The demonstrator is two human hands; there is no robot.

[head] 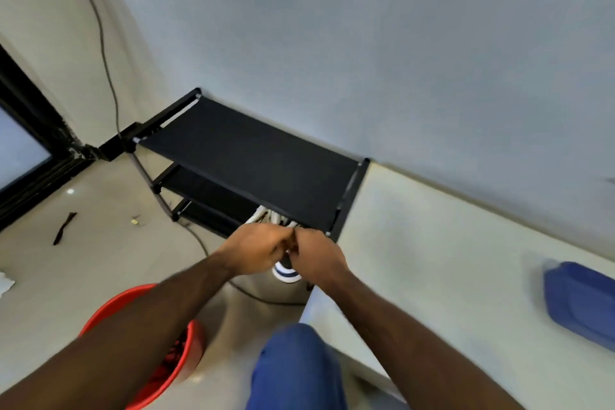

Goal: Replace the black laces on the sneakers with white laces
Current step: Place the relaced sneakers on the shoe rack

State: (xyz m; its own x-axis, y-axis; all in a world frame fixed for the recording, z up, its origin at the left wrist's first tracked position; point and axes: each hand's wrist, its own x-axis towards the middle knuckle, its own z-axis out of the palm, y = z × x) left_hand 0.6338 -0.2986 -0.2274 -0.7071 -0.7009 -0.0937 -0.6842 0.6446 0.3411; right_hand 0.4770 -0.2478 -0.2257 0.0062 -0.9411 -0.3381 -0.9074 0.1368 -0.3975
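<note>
Both arms reach forward to the black shoe rack (246,156). The left hand (258,251) and the right hand (316,260) touch each other, fingers curled, over a white sneaker (286,273) with a blue stripe. I cannot tell what they grasp, because the picture is blurred. A red bucket (186,353) stands on the floor at the left.

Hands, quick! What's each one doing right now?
Left hand: fingers curled, pinching something too small and blurred to name.
Right hand: curled too, knuckles against the left; what it holds is hidden.
</note>
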